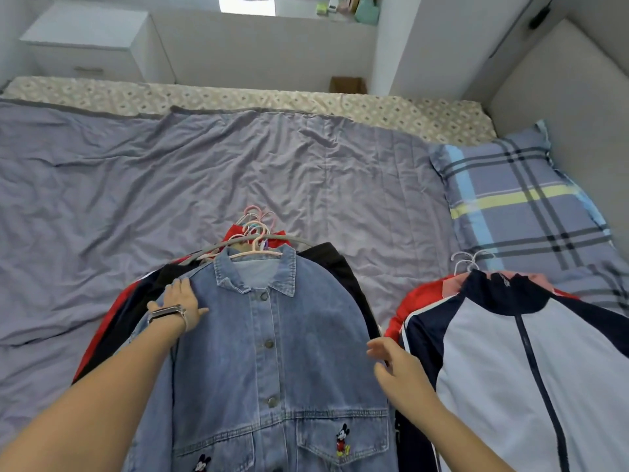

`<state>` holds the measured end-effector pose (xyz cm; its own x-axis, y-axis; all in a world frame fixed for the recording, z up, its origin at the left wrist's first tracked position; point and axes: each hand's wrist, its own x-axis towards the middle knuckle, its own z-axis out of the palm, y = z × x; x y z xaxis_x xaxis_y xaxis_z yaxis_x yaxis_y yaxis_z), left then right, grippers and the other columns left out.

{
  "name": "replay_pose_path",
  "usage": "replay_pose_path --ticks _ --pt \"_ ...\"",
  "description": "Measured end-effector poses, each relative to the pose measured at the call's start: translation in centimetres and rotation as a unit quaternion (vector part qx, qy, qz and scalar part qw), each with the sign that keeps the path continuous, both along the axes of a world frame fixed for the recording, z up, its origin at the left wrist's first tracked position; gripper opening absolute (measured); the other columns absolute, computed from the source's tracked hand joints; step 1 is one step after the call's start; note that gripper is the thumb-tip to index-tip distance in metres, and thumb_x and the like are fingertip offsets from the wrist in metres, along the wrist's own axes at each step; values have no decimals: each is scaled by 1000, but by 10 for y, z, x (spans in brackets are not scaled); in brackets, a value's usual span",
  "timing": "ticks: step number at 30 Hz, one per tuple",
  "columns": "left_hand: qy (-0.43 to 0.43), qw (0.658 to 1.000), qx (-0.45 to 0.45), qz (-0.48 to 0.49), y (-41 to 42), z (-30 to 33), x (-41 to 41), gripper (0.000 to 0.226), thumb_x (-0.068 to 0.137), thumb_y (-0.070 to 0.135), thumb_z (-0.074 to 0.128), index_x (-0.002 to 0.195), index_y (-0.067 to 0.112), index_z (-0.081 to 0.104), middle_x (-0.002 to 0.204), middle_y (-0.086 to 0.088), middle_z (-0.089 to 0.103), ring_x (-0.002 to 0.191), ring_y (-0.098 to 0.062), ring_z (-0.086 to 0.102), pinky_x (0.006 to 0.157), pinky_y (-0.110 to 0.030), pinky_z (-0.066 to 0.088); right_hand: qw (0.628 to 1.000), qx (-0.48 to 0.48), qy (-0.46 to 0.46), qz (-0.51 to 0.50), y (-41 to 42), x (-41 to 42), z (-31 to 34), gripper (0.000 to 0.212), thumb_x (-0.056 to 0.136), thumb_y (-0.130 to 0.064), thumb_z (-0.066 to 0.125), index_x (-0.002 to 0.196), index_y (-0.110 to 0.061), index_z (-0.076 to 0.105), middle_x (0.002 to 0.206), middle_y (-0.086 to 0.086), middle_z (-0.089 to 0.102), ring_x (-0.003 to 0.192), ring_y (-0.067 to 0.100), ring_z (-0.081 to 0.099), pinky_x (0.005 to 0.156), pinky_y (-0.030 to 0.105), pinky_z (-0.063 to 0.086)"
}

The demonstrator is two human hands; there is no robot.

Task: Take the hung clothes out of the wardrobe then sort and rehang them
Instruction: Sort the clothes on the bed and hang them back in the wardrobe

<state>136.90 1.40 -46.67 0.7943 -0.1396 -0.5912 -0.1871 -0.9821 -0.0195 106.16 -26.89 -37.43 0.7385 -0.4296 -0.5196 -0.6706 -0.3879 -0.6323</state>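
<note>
1. Location: the denim jacket (272,352) lies front-up on the bed (85,206), topmost on a pile of hung clothes. Its collar points toward the far side of the bed, and its pink hanger (255,252) sits in the neck opening.
2. Second pile: a navy-and-white track jacket (531,379) lies just right of the denim jacket, on its own pale hanger hooks (468,262), and beyond it lies the plaid pillow (517,199).
3. Left hand (180,304): your grip is released; the fingers lie flat on the denim jacket's shoulder, pressing rather than holding.
4. Right hand (391,362): released, fingers loosely spread at the denim jacket's right edge, grasping nothing.
5. Handling, judged: denim is the heavier, stiffer cloth here; it should hold its shape and not slide. The track jacket looks light and slick and may slip off its hanger.
6. Hold, judged: take the denim jacket at the hanger hook, or pinch both shoulders over the hanger arms. The bunched hooks above its collar may snag; separate them first.
</note>
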Motion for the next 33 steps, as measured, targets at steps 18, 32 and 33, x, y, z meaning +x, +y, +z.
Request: replay_pose_path --ticks 18,32,33 --pt "-40 914 -399 63 18 83 -91 23 92 35 46 73 24 48 66 4 51 64 -6 47 70 -37 40 999 31 -9 -3 33 -30 17 38 91 -2 50 103 -38 50 111 -16 60 105 -9 54 92 11 42" --pt "-81 859 -461 207 24 240 -334 31 95 25 47 74 5 56 72 -14 57 68 -18 52 65 -30 41 988 -3 -137 -66 20 -122 109 77 81 -15 72 144 -30 31 135 -16 38 129 11 39 108 40 38" --pt "-74 860 -464 199 23 251 -353 30 95 27 48 77 5 58 76 -15 59 70 -19 54 67 -31 43 987 8 -146 -63 18 -135 116 76 82 -15 72 144 -29 31 135 -17 37 129 10 39 109 41 37"
